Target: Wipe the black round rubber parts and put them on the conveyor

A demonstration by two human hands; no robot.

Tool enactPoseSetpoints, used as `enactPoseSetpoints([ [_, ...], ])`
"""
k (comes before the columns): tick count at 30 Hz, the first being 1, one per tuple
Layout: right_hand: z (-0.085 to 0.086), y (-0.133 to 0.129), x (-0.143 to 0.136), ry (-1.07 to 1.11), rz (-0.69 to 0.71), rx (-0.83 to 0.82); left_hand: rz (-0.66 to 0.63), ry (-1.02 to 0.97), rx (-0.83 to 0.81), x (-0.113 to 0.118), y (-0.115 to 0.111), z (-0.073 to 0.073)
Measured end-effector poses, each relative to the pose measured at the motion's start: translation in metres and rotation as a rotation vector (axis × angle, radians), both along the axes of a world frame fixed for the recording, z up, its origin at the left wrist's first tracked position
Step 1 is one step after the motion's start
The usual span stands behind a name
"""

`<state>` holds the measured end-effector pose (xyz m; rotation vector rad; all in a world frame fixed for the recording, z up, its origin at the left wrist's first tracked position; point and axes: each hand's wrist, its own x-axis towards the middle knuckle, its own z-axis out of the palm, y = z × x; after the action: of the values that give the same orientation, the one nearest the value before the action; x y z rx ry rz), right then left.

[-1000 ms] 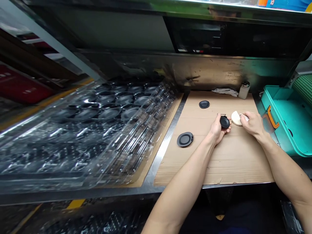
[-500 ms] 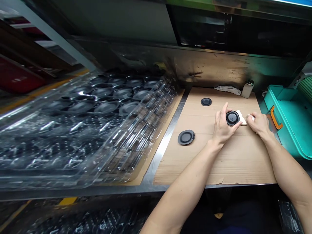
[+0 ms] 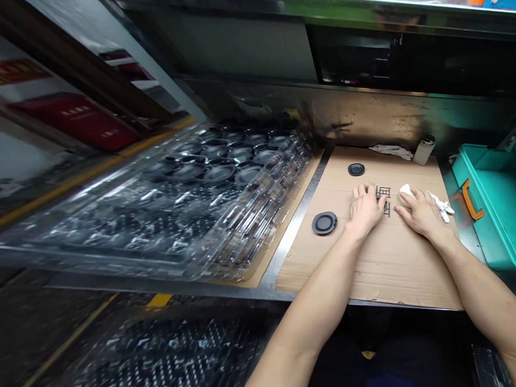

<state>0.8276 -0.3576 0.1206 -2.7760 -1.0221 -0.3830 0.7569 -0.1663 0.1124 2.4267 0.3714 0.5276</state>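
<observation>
My left hand (image 3: 365, 208) is palm down low over the cardboard sheet (image 3: 403, 263), its fingers bent downward and its thumb out to the right. Whatever is under it is hidden; a dark patch shows beside the thumb, against black printed characters (image 3: 385, 192). To the right, my right hand (image 3: 421, 211) is closed on a white cloth (image 3: 406, 190), which sticks out past the fingertips and again behind the hand. Two black round plastic parts lie on the cardboard: a smaller one (image 3: 356, 170) farther back and a larger one (image 3: 324, 223) left of my left forearm.
Stacked clear plastic trays (image 3: 226, 242) holding black round parts fill the left side. At the back are another white cloth (image 3: 392, 151) and a black-capped bottle (image 3: 424, 150). A teal bin (image 3: 495, 226) with an orange handle (image 3: 471, 200) stands at right.
The round black part that my left hand held upright no longer shows. That hand has turned palm down and lowered. My right hand has moved onto the white cloth. The view has swung left.
</observation>
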Motion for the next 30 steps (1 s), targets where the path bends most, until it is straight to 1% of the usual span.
enactPoseSetpoints([
  [2,-0.006,0.001,0.002,0.004,0.005,-0.011,-0.125,0.054,0.048,-0.003,0.0,0.0],
  [4,-0.01,-0.002,0.008,-0.003,-0.022,0.021,-0.255,0.113,0.073,-0.005,-0.003,0.002],
  [5,-0.011,-0.004,0.011,-0.003,-0.032,0.035,-0.297,0.136,0.077,-0.007,-0.005,0.004],
  [8,-0.011,-0.007,0.016,0.009,-0.044,0.04,-0.337,0.172,0.076,-0.018,-0.007,0.01],
  [10,-0.01,-0.007,0.014,0.027,-0.053,0.03,-0.357,0.152,0.08,-0.038,-0.002,0.015],
  [12,-0.01,-0.005,0.01,0.048,-0.054,0.025,-0.348,0.092,0.078,-0.067,0.013,0.018],
  [13,-0.01,-0.004,0.008,0.057,-0.048,0.025,-0.303,0.056,0.068,-0.083,0.025,0.021],
  [15,-0.011,-0.003,0.006,0.074,-0.032,0.03,-0.14,0.036,0.067,-0.112,0.053,0.025],
  [16,-0.011,-0.002,0.006,0.082,-0.028,0.031,-0.064,0.056,0.072,-0.123,0.068,0.027],
  [17,-0.012,-0.002,0.006,0.09,-0.027,0.029,-0.024,0.095,0.082,-0.13,0.082,0.029],
  [18,-0.012,-0.002,0.006,0.097,-0.029,0.022,-0.014,0.147,0.087,-0.135,0.094,0.029],
  [20,-0.012,-0.003,0.006,0.104,-0.039,0.007,-0.054,0.245,0.077,-0.136,0.111,0.027],
  [22,-0.012,-0.003,0.006,0.101,-0.042,-0.004,-0.127,0.305,0.033,-0.131,0.118,0.024],
  [25,-0.01,-0.004,0.005,0.099,-0.041,-0.007,-0.187,0.352,0.008,-0.118,0.114,0.02],
  [30,-0.007,-0.004,0.002,0.123,-0.051,-0.02,-0.278,0.362,0.121,-0.107,0.104,0.018],
])
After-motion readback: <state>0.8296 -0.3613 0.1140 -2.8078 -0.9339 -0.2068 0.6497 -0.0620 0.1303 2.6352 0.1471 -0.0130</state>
